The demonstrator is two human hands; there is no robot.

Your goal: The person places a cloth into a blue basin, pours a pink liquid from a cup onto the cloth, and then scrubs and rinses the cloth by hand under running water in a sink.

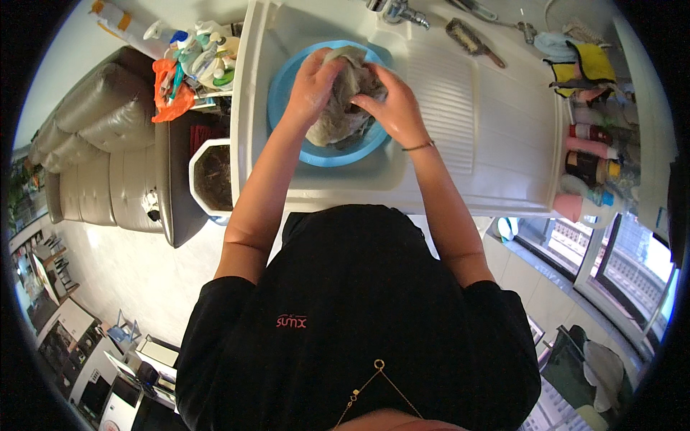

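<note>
A light blue plastic basin [277,102] stands in the bowl of a white laundry sink [345,184]. Bunched grey-beige wet cloth [335,125] fills much of it. My left hand [314,89] grips the cloth's left side, thumb across its raised upper fold. On the other side, my right hand [391,102] holds the cloth between thumb and fingers. Both hands are over the basin, and some fingertips are hidden behind the fabric. Whatever lies beneath the cloth cannot be seen.
Right of the basin is the sink's ribbed washboard [444,108]. A wooden-handled scrub brush [474,42] lies behind it, near a chrome faucet [401,12]. Spray bottles [202,54] crowd a shelf at left; more bottles [587,156] and a yellow-grey cloth [595,62] line the right edge.
</note>
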